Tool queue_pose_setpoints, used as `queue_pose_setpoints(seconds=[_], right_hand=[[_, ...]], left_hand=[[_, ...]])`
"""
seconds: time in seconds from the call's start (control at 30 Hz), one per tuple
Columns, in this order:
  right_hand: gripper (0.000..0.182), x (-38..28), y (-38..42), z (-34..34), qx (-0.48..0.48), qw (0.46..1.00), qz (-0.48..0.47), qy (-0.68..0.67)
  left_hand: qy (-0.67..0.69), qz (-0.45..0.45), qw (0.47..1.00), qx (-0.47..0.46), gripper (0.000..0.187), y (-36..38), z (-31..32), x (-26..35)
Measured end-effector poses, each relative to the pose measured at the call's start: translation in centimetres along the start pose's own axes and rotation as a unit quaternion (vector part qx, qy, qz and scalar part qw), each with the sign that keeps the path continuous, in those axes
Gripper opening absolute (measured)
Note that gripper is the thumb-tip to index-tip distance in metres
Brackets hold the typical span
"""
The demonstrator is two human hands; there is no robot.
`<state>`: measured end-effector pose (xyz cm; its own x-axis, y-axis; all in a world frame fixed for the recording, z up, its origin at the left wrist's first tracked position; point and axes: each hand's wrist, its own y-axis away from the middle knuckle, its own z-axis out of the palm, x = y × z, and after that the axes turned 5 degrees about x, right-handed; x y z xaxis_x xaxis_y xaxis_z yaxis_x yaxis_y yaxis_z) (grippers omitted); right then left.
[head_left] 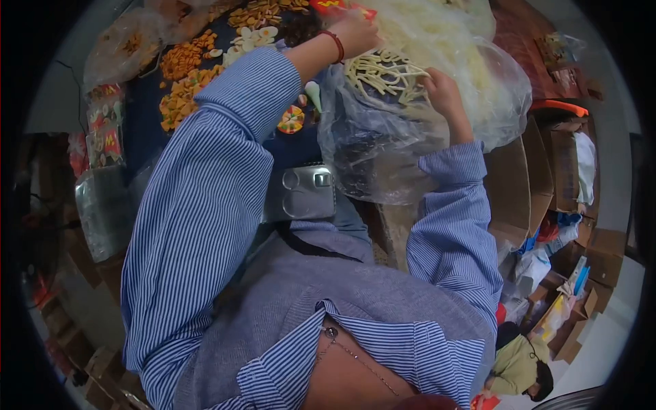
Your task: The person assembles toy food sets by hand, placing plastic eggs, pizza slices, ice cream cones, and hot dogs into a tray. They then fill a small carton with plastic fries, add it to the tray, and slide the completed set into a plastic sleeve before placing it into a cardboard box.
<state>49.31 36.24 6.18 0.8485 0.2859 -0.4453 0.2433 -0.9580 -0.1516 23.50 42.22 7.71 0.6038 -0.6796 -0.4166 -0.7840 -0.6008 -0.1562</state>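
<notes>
My left hand (355, 34), with a red cord at the wrist, is closed at the top of the view around a red packet with a yellow mark (333, 5); the fingertips are partly hidden. My right hand (445, 96) pinches the end of some cream-coloured soft strands (389, 75). These strands lie in a loose tangle on a large clear plastic bag (369, 157), between my two hands. More pale strands (437, 44) fill the bag behind them. Close to my left forearm are a round multicoloured piece (292, 119) and a pale green teardrop-shaped piece (313, 96).
Piles of small orange pieces (184, 96) and white oval pieces (253, 39) lie on the dark blue surface (147, 137). A clear moulded plastic case (307, 193) sits near my lap. Cardboard boxes (509, 184) stand at right. Another person (519, 365) is at lower right.
</notes>
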Motion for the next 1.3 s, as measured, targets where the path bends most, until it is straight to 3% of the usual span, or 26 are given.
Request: queue_pose_setpoints(seconds=[0.03, 0.07, 0.13, 0.2, 0.27, 0.33, 0.47, 0.53, 0.63, 0.7, 0.77, 0.83, 0.97, 1.07, 1.13, 1.17, 1.23, 1.3], right_hand=[[0.023, 0.5, 0.2, -0.5, -0.018, 0.996, 0.026, -0.079], [0.023, 0.9, 0.3, -0.8, -0.017, 0.996, 0.031, -0.076], [0.022, 1.5, 0.6, -1.0, -0.12, 0.988, 0.029, 0.094], [0.022, 2.3, 1.3, -1.5, -0.13, 0.986, 0.024, 0.099], [0.023, 2.6, 1.6, -1.9, -0.143, 0.984, 0.014, 0.103], [0.026, 1.7, 1.6, -2.2, -0.052, 0.995, -0.045, 0.075], [0.028, -0.6, 1.4, 0.0, -0.047, 0.995, -0.037, 0.077], [0.026, 0.7, 0.7, 2.2, -0.026, 0.989, -0.024, 0.146], [0.023, 2.1, 0.1, 3.8, 0.021, 0.99, -0.068, 0.12], [0.023, 2.9, -0.3, 3.4, -0.013, 0.995, -0.032, 0.097], [0.025, 3.2, -0.7, 3.1, -0.047, 0.996, 0.002, 0.074], [0.026, 3.5, -1.3, 3.2, 0.031, 0.999, 0.016, 0.035], [0.026, 1.8, -2.2, 4.8, 0.031, 0.999, 0.019, 0.034], [0.027, 2.4, -2.9, 5.0, -0.048, 0.994, 0.083, 0.049], [0.029, 5.2, -2.6, 5.4, 0.063, 0.985, -0.087, 0.134], [0.029, 5.6, -2.8, 5.4, 0.06, 0.985, -0.089, 0.135], [0.033, 4.3, -3.5, 4.5, 0.025, 0.998, 0.044, 0.021], [0.034, 3.0, -4.0, 5.8, -0.011, 0.998, 0.053, 0.023]], left_hand=[[-0.04, -0.013, 0.999, -0.009, 0.02, -1.0, 0.1, -0.1], [-0.036, -0.009, 0.999, -0.005, 0.02, -2.0, 1.1, -0.1], [-0.061, 0.033, 0.998, -0.007, 0.024, -4.3, 5.9, -0.3], [-0.07, 0.06, 0.996, -0.006, 0.027, -5.3, 9.0, -0.2], [-0.02, 0.046, 0.997, 0.059, 0.036, -5.2, 11.0, -0.3], [-0.007, 0.053, 0.997, 0.06, 0.04, -4.3, 9.6, -0.6], [0.047, 0.026, 0.995, 0.078, 0.045, -3.3, 8.1, -0.5], [0.087, -0.007, 0.991, 0.098, 0.045, -2.4, 7.7, -1.0], [0.143, -0.066, 0.979, 0.13, 0.044, -1.3, 6.9, -2.1], [0.18, -0.106, 0.966, 0.15, 0.044, -0.1, 6.0, -2.3], [0.216, -0.146, 0.95, 0.172, 0.043, 1.2, 4.7, -1.8], [0.251, -0.185, 0.93, 0.193, 0.043, 3.2, 2.7, -0.8], [0.321, -0.256, 0.881, 0.233, 0.043, 6.1, -2.1, 2.4], [0.369, -0.311, 0.834, 0.268, 0.043, 8.2, -5.1, 3.8], [0.429, -0.328, 0.803, 0.254, 0.047, 11.0, -6.5, 5.4], [0.487, -0.339, 0.77, 0.236, 0.052, 12.3, -7.1, 6.4], [0.524, -0.343, 0.748, 0.221, 0.054, 14.0, -7.7, 8.2], [0.587, -0.345, 0.709, 0.182, 0.056, 15.0, -8.3, 9.6]])
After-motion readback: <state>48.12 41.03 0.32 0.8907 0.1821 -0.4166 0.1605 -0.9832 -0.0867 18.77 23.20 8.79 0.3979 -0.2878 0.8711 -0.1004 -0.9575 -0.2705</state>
